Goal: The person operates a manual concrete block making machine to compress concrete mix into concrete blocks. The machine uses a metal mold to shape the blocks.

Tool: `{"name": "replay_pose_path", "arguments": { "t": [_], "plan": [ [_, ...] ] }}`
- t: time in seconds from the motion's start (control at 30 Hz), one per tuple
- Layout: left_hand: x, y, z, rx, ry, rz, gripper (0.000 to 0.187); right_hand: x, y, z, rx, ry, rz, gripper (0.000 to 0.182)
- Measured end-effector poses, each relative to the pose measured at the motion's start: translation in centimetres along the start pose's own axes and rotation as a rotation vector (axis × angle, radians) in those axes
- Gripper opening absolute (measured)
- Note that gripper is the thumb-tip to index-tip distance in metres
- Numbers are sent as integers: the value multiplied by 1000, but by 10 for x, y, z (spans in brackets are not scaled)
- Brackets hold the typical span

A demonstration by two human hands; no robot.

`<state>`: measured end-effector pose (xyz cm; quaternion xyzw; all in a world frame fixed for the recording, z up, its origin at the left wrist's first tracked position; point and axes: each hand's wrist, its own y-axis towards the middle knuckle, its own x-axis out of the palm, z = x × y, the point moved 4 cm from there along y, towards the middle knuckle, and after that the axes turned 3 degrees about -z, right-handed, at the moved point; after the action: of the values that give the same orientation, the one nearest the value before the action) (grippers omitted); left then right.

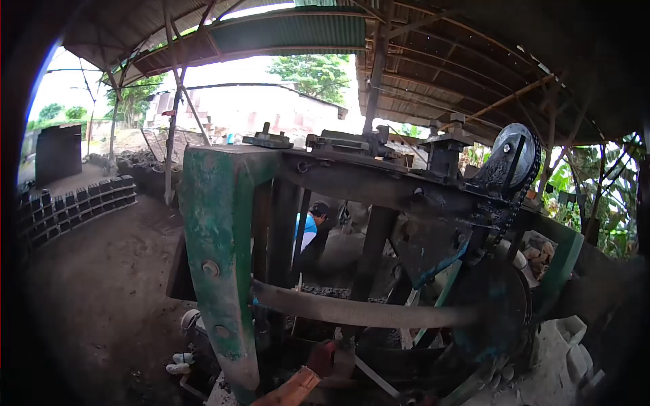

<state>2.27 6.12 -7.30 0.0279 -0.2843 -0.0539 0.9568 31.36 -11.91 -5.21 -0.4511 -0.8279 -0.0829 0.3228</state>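
Observation:
At the bottom middle of the head view, my left hand [321, 358] reaches up and in at the lower part of a large machine with a green metal frame [218, 271]. The hand looks dark reddish and closed, beside a greyish piece I cannot make out in the shadow. Above it runs a curved flat belt [365, 312], leading to a dark round wheel [494, 304] at the right. On the machine's top right sits a round disc [513, 155] with a chain [536, 166] along its edge. I cannot see my right hand.
Through the frame a person in a blue and white top [306, 230] bends down behind the machine. Rows of dark blocks [74, 203] stand at the left on bare ground. Pale sacks [565, 358] lie at the lower right. Roof posts [169, 149] stand around.

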Motion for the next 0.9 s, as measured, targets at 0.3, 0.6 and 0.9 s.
{"name": "replay_pose_path", "arguments": {
  "t": [0.3,0.6,0.9],
  "plan": [
    [29,-39,53,702,1132,-135,38,-24,102,57,-770,-751,-395,21],
    [31,-38,58,631,1031,-228,44,-19,100,70,-1314,-1284,-833,10],
    [22,-19,29,-136,-147,-165,32,1,86,71,-507,-1026,-629,25]
  ]
}}
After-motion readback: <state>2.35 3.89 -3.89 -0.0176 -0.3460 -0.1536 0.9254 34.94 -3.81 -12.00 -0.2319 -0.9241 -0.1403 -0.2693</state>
